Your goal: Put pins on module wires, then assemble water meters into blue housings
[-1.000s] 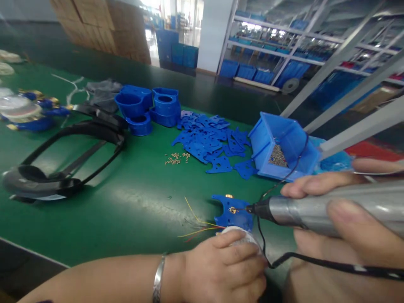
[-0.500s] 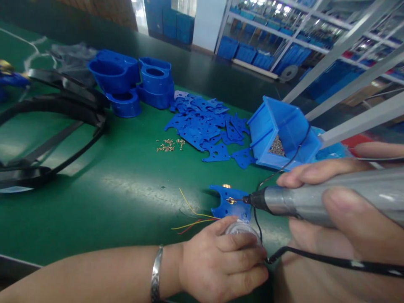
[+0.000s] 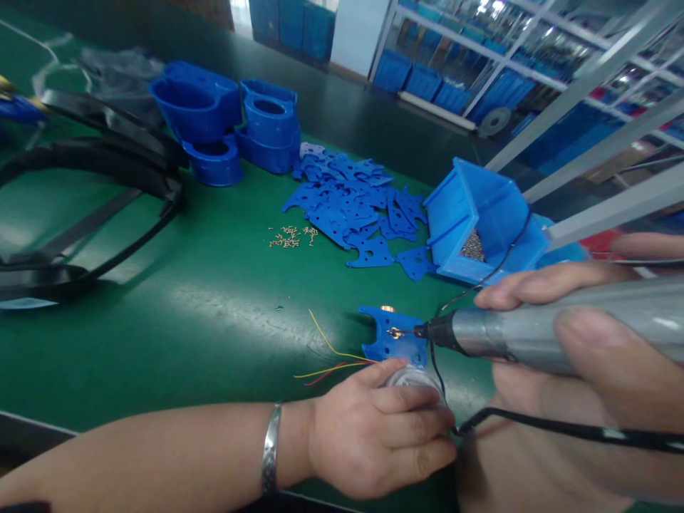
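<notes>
Blue bracket (image 3: 395, 347) sits by the bench's near edge, right of middle, on top of a clear round part (image 3: 414, 375). A brass screw (image 3: 394, 332) is in the bracket, with the driver bit touching its head. My left hand (image 3: 374, 434) wraps the round part, fingers curled tight on it. My right hand (image 3: 593, 360) is closed round the electric screwdriver (image 3: 496, 338), index finger laid along the top. My call: bit square on the screw, light pressure, round part dead steady, thin wires (image 3: 331, 362) kept out from under the bracket. The screw bin (image 3: 496, 214) is just behind, toward the far right.
</notes>
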{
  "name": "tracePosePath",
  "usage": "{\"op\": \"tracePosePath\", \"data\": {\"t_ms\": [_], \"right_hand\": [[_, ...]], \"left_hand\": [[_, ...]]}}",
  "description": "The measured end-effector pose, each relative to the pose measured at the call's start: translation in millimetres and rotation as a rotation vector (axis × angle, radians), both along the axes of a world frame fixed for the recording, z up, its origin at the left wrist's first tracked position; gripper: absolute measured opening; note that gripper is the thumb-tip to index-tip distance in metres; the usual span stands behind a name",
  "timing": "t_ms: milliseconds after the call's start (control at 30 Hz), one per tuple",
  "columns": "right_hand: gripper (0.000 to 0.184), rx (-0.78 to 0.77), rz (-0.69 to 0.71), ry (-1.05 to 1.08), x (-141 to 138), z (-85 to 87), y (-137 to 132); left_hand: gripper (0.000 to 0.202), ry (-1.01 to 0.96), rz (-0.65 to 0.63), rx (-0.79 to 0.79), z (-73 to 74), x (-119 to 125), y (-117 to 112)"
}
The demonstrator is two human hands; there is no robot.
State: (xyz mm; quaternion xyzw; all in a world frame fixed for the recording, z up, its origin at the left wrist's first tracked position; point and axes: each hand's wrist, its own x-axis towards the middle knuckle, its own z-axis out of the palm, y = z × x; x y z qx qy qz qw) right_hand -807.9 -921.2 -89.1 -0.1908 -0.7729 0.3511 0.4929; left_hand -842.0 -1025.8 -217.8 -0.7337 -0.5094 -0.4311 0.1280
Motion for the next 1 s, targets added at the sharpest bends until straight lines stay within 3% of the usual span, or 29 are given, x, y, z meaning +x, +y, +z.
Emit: {"op": "tracePosePath", "data": {"t_ms": [100,400,633,1000], "right_hand": [[0.022,-0.024,-0.053,0.104,-5,1.5,-5],[0.025,-0.15,-0.024,-0.109,-23,19.4,-10],[0.015,-0.094,0.02,-0.074,-20,9.6,-10],[0.02,-0.041,0.089,-0.027,-17,4.9,-5]], "left_hand": [[0.026,-0.011,0.0,0.003,-0.3,1,0],[0.025,-0.086,0.009,0.027,2.3,3,2],[0.027,-0.07,0.006,0.01,2.2,2,1],[0.026,-0.106,-0.014,0.042,3.8,3,3]]}}
